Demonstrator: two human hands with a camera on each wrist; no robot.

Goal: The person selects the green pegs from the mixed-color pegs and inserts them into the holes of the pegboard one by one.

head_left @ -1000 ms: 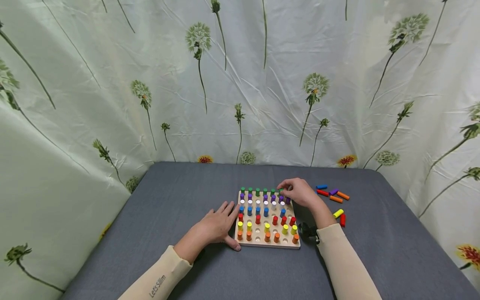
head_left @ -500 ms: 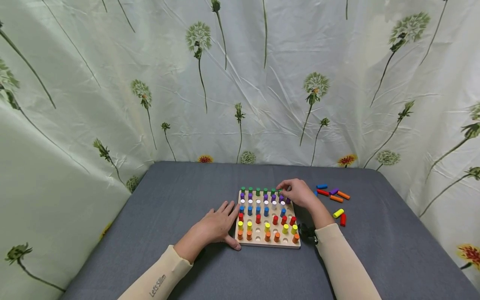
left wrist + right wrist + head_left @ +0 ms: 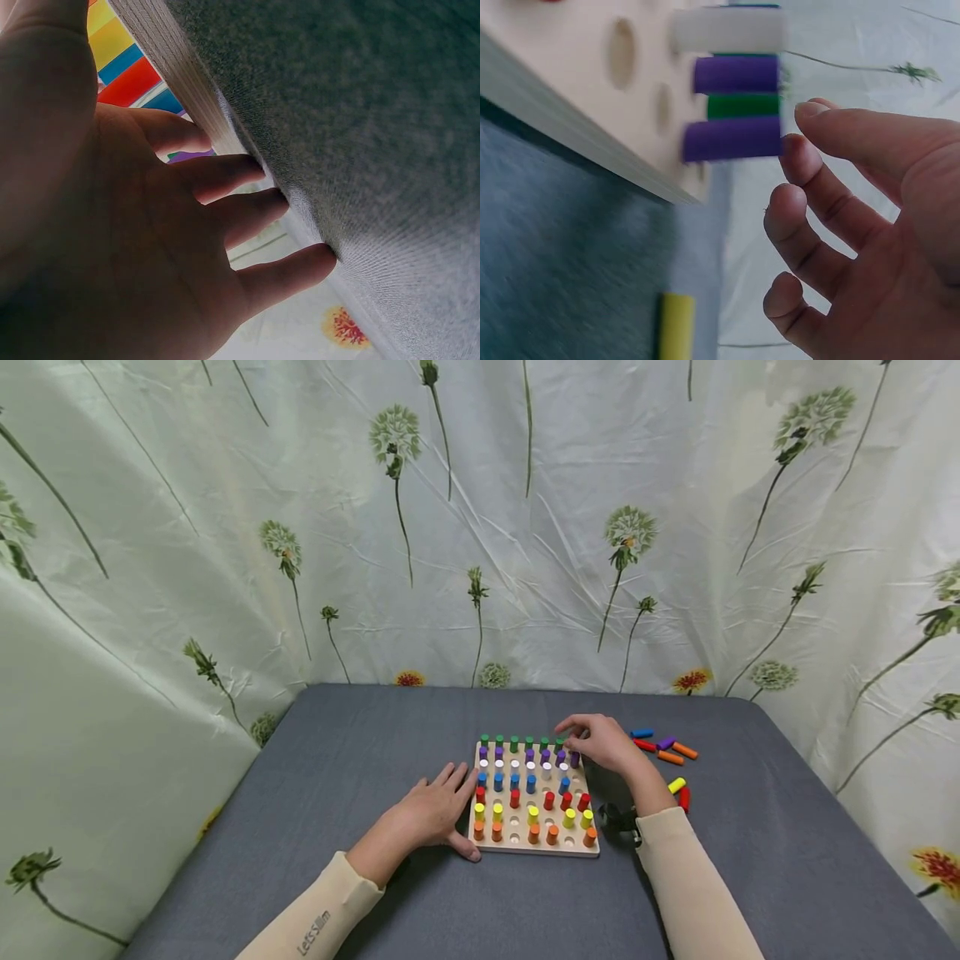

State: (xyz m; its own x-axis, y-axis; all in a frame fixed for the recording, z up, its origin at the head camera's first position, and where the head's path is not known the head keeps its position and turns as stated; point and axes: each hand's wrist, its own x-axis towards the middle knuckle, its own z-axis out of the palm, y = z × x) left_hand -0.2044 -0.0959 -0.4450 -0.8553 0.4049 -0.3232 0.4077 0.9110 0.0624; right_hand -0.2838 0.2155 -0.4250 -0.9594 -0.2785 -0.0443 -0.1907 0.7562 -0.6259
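Note:
A wooden pegboard [image 3: 540,850] holds rows of coloured pegs, green at the back, then purple, white, blue, red, yellow and orange, with some bare holes among them. My left hand [image 3: 435,810] rests along the board's left edge, fingers spread; in the left wrist view its fingertips reach past the board's side [image 3: 161,45]. Above the back right corner is my right hand [image 3: 603,745], beside a green peg [image 3: 559,743] standing in the back row. In the right wrist view its bent, loose fingers hold nothing, close to the top of a purple peg [image 3: 735,139].
Loose pegs lie right of the board: a blue peg [image 3: 642,733], a purple peg [image 3: 666,743], an orange peg [image 3: 685,750], a yellow peg [image 3: 677,785] and several others. A floral curtain [image 3: 525,568] hangs behind the grey table [image 3: 360,735].
My right hand has let go of the green peg in the back row and lifted slightly up and to the right. My left hand stays at the board's edge.

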